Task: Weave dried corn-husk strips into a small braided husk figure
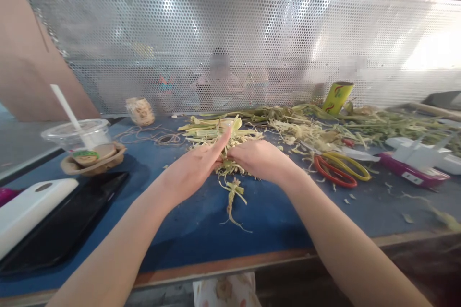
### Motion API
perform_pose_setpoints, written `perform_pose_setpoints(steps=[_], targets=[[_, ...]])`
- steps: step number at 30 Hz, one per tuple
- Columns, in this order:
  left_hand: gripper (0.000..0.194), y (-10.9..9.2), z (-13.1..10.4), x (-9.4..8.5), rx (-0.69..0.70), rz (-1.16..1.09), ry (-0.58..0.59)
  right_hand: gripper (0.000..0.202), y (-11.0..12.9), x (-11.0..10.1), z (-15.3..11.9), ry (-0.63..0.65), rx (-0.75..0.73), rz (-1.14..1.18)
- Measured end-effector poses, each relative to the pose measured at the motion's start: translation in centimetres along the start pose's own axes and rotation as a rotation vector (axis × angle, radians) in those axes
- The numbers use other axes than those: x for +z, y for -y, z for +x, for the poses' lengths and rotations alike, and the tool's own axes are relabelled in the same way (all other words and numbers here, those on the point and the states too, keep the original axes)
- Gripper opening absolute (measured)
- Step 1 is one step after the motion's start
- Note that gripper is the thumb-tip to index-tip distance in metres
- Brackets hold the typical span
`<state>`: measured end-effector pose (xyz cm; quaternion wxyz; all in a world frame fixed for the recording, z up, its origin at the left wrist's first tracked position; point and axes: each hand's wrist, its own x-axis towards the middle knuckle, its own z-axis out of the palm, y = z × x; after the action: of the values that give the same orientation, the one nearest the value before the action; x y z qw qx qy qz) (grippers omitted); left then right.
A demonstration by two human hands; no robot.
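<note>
L. hand (192, 172) and R. hand (261, 159) were close together at the bunch of pale stalks (201, 129), btw. the worktop's (194, 223) centre and its far edge. Fingertips were partly hidden, so I can't tell if either was clamped on it. One dry root (232, 196) lay nearer the front edge, scissors (337, 169) toward the R. edge.

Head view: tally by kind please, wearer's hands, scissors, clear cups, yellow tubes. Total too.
Wearer's hands: 2 (left hand, right hand)
Scissors: 1
Clear cup: 1
Yellow tube: 1
Total: 5
</note>
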<state>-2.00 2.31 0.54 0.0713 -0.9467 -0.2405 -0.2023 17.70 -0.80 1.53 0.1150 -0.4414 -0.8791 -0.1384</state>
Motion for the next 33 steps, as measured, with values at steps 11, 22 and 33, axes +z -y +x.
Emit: perform_pose_setpoints(steps=[11,22,33], targets=[[0.079,0.7,-0.2,0.6,0.17,0.218,-0.026,0.02,-1.5,1.0,0.0,-0.089,-0.033,0.546],[0.071,0.5,-0.7,0.6,0.152,0.132,-0.104,0.02,-2.3,0.8,-0.4,-0.136,-0.009,0.674],[0.08,-0.6,0.2,0.3,-0.064,-0.024,-0.257,0.018,-1.2,0.9,0.2,-0.223,0.156,0.67]])
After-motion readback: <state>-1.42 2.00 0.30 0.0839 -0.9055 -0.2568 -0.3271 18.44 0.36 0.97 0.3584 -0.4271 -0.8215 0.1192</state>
